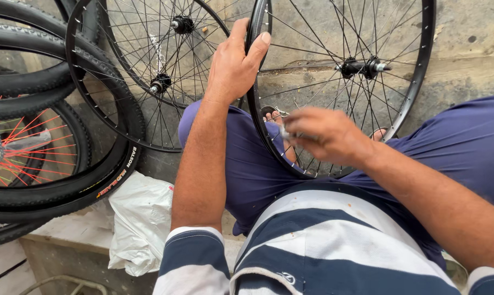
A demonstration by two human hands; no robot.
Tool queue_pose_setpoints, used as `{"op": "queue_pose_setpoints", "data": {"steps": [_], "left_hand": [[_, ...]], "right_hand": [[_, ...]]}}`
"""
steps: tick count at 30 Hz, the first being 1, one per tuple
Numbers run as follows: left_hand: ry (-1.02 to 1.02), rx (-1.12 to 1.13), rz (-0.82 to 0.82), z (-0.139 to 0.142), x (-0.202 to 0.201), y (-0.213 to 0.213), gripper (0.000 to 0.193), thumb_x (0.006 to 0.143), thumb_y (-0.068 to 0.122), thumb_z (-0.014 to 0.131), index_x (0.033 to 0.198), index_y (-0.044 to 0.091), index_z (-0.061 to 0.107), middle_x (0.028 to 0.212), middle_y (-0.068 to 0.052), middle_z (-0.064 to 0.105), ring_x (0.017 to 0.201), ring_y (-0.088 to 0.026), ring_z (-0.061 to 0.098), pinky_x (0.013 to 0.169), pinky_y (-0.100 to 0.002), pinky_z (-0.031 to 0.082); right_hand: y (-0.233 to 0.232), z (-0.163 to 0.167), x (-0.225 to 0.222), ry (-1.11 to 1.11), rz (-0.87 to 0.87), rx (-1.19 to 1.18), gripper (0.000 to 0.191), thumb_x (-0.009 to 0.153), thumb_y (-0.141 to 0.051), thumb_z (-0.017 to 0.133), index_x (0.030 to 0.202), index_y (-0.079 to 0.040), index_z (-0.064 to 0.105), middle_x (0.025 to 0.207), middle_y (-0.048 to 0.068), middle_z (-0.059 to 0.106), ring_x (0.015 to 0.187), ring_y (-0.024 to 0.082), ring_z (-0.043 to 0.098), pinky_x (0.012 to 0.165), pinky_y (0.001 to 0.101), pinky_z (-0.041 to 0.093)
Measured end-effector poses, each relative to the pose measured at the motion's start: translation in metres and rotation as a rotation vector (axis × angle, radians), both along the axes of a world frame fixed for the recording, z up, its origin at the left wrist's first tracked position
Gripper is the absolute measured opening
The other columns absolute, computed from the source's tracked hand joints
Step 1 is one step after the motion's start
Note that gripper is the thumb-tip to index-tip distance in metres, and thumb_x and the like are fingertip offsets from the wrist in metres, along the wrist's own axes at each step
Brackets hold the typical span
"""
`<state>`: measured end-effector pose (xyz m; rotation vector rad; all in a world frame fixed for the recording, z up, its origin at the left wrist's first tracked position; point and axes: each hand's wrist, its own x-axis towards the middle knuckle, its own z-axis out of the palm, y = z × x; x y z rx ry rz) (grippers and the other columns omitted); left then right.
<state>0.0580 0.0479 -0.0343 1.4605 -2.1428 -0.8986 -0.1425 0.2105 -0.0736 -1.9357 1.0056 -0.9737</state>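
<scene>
A black bicycle wheel rim (420, 71) with thin spokes and a hub (361, 67) stands upright between my knees. My left hand (233, 65) grips its left edge near the top, fingers wrapped over the rim. Lower down, my right hand (323, 134) is blurred and pinches a small silvery tool (284, 131) against the spokes near the rim's bottom. I sit in blue trousers and a blue-and-white striped shirt.
Two more black spoked rims (94, 98) lean against the concrete wall at the left. Black tyres (66, 191) are stacked at the far left, one around a wheel with red spokes (23, 147). A crumpled white plastic bag (140, 218) lies below them.
</scene>
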Motion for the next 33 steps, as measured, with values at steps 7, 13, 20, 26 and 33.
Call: {"op": "queue_pose_setpoints", "data": {"steps": [7,13,20,26,33], "left_hand": [[-0.096,0.082,0.043,0.004,-0.004,-0.001,0.052,0.103,0.059,0.050,0.115,0.009,0.058,0.080,-0.015,0.073,0.083,-0.037,0.073,0.075,-0.049,0.052],[-0.089,0.085,0.060,0.006,-0.004,-0.003,0.054,0.102,0.061,0.047,0.111,0.009,0.059,0.077,-0.015,0.072,0.082,-0.038,0.072,0.074,-0.050,0.052],[-0.065,0.080,0.051,0.004,-0.004,-0.002,0.053,0.102,0.060,0.046,0.110,0.008,0.057,0.076,-0.014,0.072,0.081,-0.039,0.072,0.072,-0.051,0.051],[-0.046,0.036,0.027,0.002,-0.004,-0.001,0.053,0.104,0.059,0.048,0.114,0.007,0.058,0.077,-0.015,0.071,0.083,-0.041,0.070,0.075,-0.051,0.051],[-0.045,0.061,0.027,0.001,-0.004,0.000,0.051,0.104,0.057,0.048,0.112,0.007,0.056,0.077,-0.015,0.071,0.082,-0.040,0.071,0.073,-0.051,0.050]], "right_hand": [[-0.024,0.000,0.024,0.012,-0.128,0.145,0.020,0.088,-0.018,0.079,0.105,-0.008,0.077,0.113,0.010,0.077,0.092,0.024,0.076,0.078,0.0351,0.059],[-0.029,-0.021,0.023,-0.207,-0.095,0.304,0.020,0.095,-0.016,0.074,0.114,-0.010,0.077,0.110,0.010,0.079,0.096,0.020,0.078,0.083,0.0303,0.059],[-0.031,0.000,0.043,0.039,-0.139,0.335,0.035,0.080,-0.021,0.082,0.112,-0.009,0.073,0.107,0.011,0.078,0.095,0.026,0.076,0.082,0.0360,0.058],[-0.052,0.006,0.039,0.165,0.070,0.473,0.040,0.082,-0.020,0.083,0.119,-0.012,0.069,0.103,0.013,0.075,0.098,0.031,0.072,0.084,0.0429,0.055],[-0.033,-0.010,0.039,0.320,-0.165,-0.128,0.031,0.077,-0.009,0.081,0.106,-0.008,0.070,0.099,0.012,0.073,0.097,0.032,0.070,0.091,0.0432,0.055]]}}
